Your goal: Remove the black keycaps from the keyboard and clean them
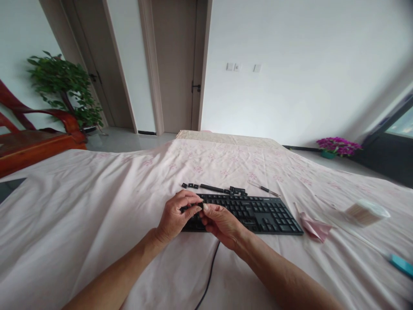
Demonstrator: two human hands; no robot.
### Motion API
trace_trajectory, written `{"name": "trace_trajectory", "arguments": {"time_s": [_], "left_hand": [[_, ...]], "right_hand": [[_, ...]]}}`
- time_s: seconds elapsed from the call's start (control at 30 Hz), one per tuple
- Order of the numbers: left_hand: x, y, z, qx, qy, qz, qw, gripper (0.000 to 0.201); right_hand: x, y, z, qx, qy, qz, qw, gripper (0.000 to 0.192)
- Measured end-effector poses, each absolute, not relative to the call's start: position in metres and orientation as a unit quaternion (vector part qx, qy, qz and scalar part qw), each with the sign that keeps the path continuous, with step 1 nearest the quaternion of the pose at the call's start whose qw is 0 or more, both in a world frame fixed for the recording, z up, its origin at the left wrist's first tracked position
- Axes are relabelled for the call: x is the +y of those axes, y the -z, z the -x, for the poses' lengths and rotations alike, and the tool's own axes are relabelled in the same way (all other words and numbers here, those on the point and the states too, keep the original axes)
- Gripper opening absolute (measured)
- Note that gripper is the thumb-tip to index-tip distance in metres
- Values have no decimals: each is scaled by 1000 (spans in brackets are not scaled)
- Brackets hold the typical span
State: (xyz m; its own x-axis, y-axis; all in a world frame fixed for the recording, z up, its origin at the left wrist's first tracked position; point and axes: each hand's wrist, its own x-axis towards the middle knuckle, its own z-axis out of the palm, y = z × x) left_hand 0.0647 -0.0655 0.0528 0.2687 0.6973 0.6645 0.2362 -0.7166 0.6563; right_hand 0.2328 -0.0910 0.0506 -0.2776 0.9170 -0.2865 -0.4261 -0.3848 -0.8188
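A small black keycap is pinched between the thumb and fingers of my left hand. My right hand meets it from the other side, its thumb and fingertips pressed together at the keycap. A pale spot shows at the right fingertips, too small to tell whether it is a nail or something held. Both hands are above the left part of a black keyboard, hiding many of its keys. Behind the keyboard lie several loose keycaps and a long bar-shaped key.
A wire tool with a dark handle lies behind the keyboard. To the right are a pink cloth, a clear pack of thin sticks and a blue object. A black cable runs toward me over the pale, wrinkled cloth cover.
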Motion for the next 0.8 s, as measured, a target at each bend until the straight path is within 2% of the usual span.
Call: {"name": "trace_trajectory", "arguments": {"time_s": [0.2,0.8], "left_hand": [[-66,-48,-65,301,-520,-771,211,13],[-67,-45,-61,264,-502,-810,148,17]], "right_hand": [[-95,-45,-230,-299,-739,369,478,28],[-108,-46,-226,-244,-783,347,455,31]]}}
